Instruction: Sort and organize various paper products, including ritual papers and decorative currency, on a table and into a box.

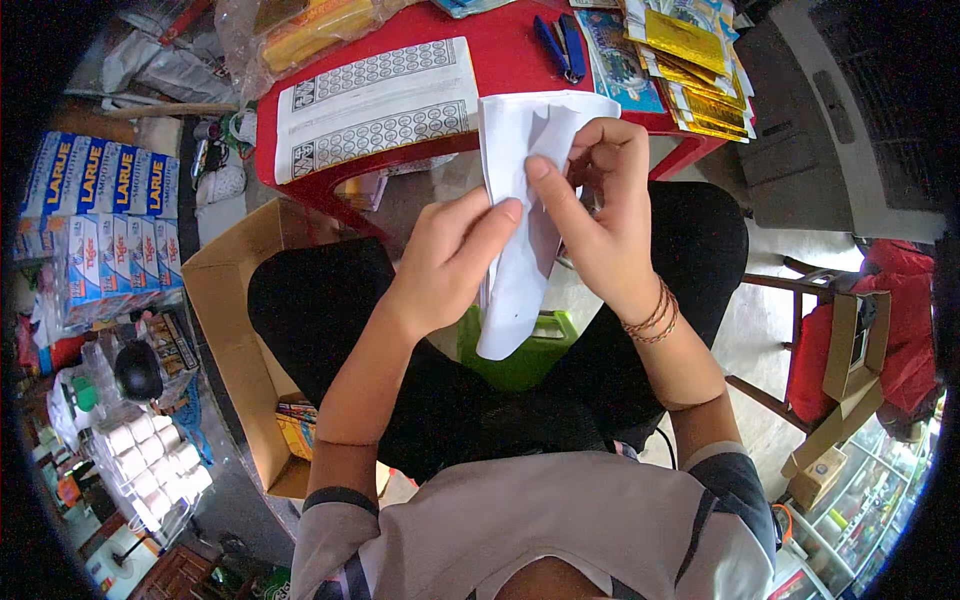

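Observation:
Between my two hands is a folded sheaf of white paper (517,300), held upright over my lap. My left hand (457,259) pinches its left edge, thumb on top. My right hand (600,202) grips the upper right side, thumb pressed on a fold that bends up from the sheet. Behind the paper's top edge stands a red plastic table (517,45). Printed sheets (375,105) with rows of circles lie on it to the left. A blue stapler (561,49) rests farther back, beside a stack of gold and blue packets (690,60).
An open cardboard box (225,300) stands by my left knee with colourful packets (296,431) inside. Between my legs is a green plastic stool (517,367). Stacked beer cartons (105,217) are at the far left. A wooden chair (795,360) with red cloth stands at right.

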{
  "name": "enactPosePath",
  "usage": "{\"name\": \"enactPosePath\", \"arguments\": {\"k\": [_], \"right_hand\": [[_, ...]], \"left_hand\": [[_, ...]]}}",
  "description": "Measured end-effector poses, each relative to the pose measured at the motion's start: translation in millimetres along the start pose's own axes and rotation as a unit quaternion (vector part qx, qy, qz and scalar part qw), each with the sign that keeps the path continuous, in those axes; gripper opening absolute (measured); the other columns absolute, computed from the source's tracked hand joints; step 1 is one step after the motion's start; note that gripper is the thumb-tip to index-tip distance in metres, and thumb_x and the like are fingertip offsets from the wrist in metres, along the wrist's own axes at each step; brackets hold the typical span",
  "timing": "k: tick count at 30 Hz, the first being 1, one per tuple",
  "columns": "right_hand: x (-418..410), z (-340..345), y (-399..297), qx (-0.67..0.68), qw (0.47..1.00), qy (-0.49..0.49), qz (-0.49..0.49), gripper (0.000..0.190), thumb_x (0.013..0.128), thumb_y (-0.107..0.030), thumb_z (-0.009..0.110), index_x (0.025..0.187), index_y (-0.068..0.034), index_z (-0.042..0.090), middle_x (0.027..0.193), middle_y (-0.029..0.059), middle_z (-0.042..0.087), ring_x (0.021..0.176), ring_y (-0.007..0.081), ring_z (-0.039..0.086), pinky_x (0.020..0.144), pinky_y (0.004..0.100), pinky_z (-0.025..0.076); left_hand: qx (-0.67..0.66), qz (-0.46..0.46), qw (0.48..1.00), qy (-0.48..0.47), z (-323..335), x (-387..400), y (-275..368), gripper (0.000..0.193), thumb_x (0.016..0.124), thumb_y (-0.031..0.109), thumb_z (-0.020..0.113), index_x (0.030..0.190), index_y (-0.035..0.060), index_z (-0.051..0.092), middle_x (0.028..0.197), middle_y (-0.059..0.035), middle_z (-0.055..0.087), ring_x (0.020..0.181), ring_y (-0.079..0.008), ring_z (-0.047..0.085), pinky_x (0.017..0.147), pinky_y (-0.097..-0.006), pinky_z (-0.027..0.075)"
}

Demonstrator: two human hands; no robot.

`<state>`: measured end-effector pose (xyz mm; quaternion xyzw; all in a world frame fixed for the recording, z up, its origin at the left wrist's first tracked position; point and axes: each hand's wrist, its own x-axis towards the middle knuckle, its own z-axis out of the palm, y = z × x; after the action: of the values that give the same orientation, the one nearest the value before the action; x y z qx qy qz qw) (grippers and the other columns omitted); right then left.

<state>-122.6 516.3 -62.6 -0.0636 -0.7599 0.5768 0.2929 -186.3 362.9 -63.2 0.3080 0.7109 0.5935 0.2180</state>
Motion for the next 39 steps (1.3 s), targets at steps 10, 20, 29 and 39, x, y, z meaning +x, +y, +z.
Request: {"name": "enactPosePath", "arguments": {"k": [10, 20, 29, 39], "right_hand": [[0, 7, 6, 0.025, 0.999, -0.033, 0.017, 0.056, 0.082, -0.014, 0.074, 0.117, -0.002, 0.032, 0.082, 0.0048, 0.052, 0.069, 0.0095, 0.05, 0.058, 0.0245, 0.042], [2, 4, 1, 0.19, 0.979, -0.02, 0.071, 0.054, 0.085, -0.007, 0.067, 0.121, -0.003, 0.028, 0.097, 0.0102, 0.059, 0.081, 0.0107, 0.056, 0.067, 0.0231, 0.044], [-2, 9, 1, 0.118, 0.99, -0.03, 0.067, 0.059, 0.084, -0.011, 0.07, 0.123, -0.004, 0.027, 0.098, 0.0132, 0.06, 0.077, 0.0125, 0.059, 0.061, 0.0236, 0.047], [1, -1, 0, 0.182, 0.979, -0.011, 0.086, 0.052, 0.086, -0.003, 0.061, 0.125, -0.008, 0.027, 0.1, 0.0127, 0.059, 0.084, 0.013, 0.058, 0.071, 0.0261, 0.047]], "left_hand": [[0.095, 0.017, 0.995, 0.009, 5, 1, 1, 0.023, 0.093, 0.02, 0.059, 0.092, -0.003, 0.06, 0.072, -0.0183, 0.062, 0.061, -0.0179, 0.06, 0.058, -0.0331, 0.046], [-0.002, 0.014, 0.999, 0.039, 9, 0, -4, 0.021, 0.092, 0.019, 0.058, 0.096, -0.0018, 0.061, 0.068, -0.014, 0.064, 0.06, -0.0116, 0.06, 0.055, -0.0332, 0.045], [0.067, 0.004, 0.997, 0.037, 7, 0, -9, 0.022, 0.088, 0.017, 0.062, 0.099, -0.0022, 0.063, 0.073, -0.0165, 0.066, 0.059, -0.0174, 0.065, 0.056, -0.033, 0.048], [-0.115, -0.052, 0.992, 0.01, 4, -1, 1, 0.029, 0.093, 0.023, 0.062, 0.101, -0.004, 0.065, 0.085, -0.0044, 0.068, 0.075, -0.0042, 0.058, 0.063, -0.0243, 0.048]]}}
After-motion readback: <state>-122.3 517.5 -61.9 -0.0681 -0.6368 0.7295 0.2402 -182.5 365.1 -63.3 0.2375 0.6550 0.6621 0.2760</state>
